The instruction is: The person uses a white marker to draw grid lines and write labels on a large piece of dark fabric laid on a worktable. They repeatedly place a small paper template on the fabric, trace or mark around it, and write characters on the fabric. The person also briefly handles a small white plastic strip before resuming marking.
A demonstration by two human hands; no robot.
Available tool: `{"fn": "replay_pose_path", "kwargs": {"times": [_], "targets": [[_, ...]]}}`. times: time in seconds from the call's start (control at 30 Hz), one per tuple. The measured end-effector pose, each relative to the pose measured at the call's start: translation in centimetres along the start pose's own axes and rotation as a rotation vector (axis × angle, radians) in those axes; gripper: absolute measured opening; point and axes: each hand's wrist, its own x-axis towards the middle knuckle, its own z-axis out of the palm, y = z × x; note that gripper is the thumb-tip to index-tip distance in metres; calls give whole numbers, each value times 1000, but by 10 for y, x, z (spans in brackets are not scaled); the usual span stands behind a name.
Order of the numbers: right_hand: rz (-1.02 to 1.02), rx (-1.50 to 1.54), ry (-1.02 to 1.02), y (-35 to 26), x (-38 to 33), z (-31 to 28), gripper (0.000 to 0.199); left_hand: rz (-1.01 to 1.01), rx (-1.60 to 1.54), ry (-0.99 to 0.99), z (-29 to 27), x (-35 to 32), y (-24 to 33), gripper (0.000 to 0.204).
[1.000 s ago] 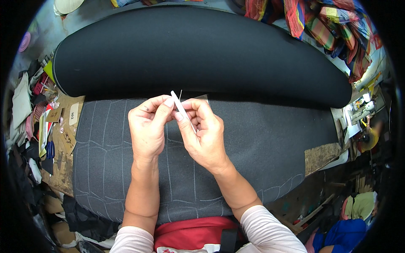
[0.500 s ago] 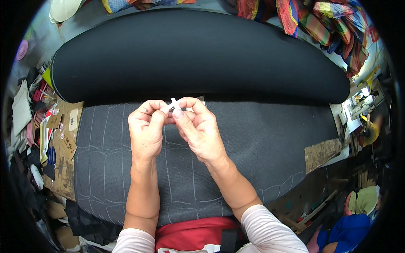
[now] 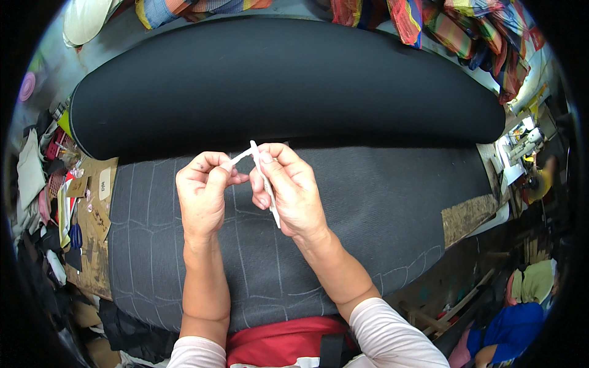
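Right hand (image 3: 291, 193) has the white stick (image 3: 267, 186) pinched, thumb against fingers, tip up! Left hand (image 3: 204, 190), pinched narrow too, nips a thin white strip (image 3: 241, 156) that meets the stick near its top. All this above the chalk-lined dark cloth (image 3: 368, 196), short of the black roll (image 3: 282, 86) along the worktop's (image 3: 469, 219) far edge. Looks like the peeling step; the next move calls for a steady stick and gentle, even pull.
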Motion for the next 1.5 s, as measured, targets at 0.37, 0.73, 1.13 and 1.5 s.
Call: {"fn": "replay_pose_path", "kwargs": {"times": [0.37, 0.73, 1.13, 1.5], "targets": [[-89, -173, 28, 1, 2, -4, 11, 16, 88, -32, -1, -1, 2, 10], [-114, -55, 49, -8, 2, -6, 13, 27, 115, -11, -9, 2, 1, 9], [-100, -133, 168, -12, 5, -11, 16, 59, 155, -17, -16, 4, 3, 10], [38, 24, 104, -6, 8, -11, 13, -49, -524, -93, -10, 9, 2, 14]]}}
